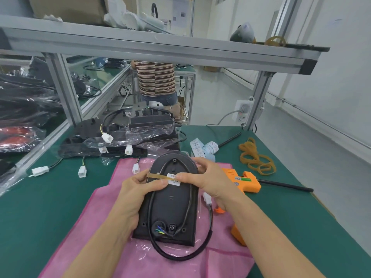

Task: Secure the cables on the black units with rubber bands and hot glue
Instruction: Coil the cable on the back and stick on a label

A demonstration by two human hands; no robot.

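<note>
A black unit (170,205) lies back side up on a pink sheet (84,227). Its black cable (180,255) loops over the back and curls out past the near edge, ending in a white connector (207,198). A tan rubber band (158,176) is stretched flat across the unit's upper part, over a white label (173,181). My left hand (138,189) grips the unit's left edge and pinches the band's left end. My right hand (208,179) pinches the band's right end at the unit's right side.
An orange hot glue gun (244,180) lies just right of the unit. Several loose rubber bands (255,157) sit further right, label rolls (206,148) behind. More bagged black units (140,133) with white connectors are stacked at the back. A person stands beyond the metal frame.
</note>
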